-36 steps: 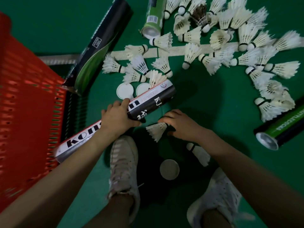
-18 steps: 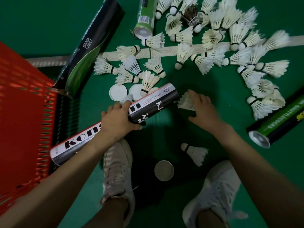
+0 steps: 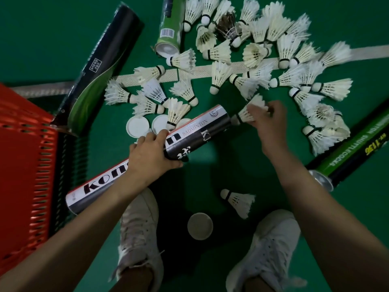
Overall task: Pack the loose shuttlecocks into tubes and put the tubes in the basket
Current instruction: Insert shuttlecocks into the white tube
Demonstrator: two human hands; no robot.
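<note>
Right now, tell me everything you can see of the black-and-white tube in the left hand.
The black-and-white tube is a long cylinder, cardboard by its look, with large black letters on a white band and the word BADMINTON. It slants from near the orange basket up to the right. The left hand grips its middle. At its far mouth the right hand pinches a shuttlecock, cork end toward the opening. Whether it rests on the floor cannot be told.

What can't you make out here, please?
Head view: fill of the tube; its wall hides the inside.
Head view: contents of the basket; left edge cuts it off.
Head view: tube's middle lettering; left hand covers it.
Head view: right hand grip on the shuttlecock; blur smears it.
</note>
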